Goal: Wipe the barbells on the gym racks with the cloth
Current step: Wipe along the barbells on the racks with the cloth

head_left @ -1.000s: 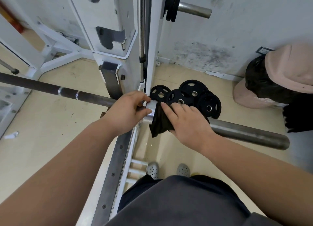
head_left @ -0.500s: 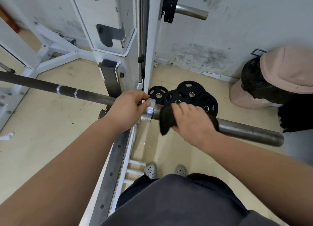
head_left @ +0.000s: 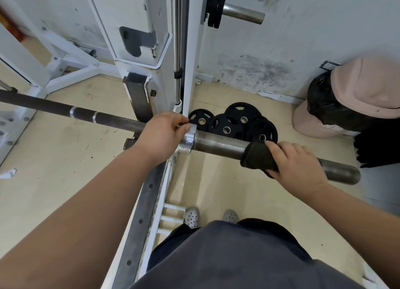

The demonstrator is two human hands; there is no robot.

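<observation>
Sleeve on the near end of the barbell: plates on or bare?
Bare. The barbell sleeve carries only the cloth, held round it by the right hand; the black plates lie on the floor behind it.

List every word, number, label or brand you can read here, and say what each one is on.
No text in this view can be read.
On the wall plate, low on the wall at right: some marks, too small and blurred to read.
On the weight plates on the floor: no legible numbers or brand.
On the barbell and the cloth: no markings show.
</observation>
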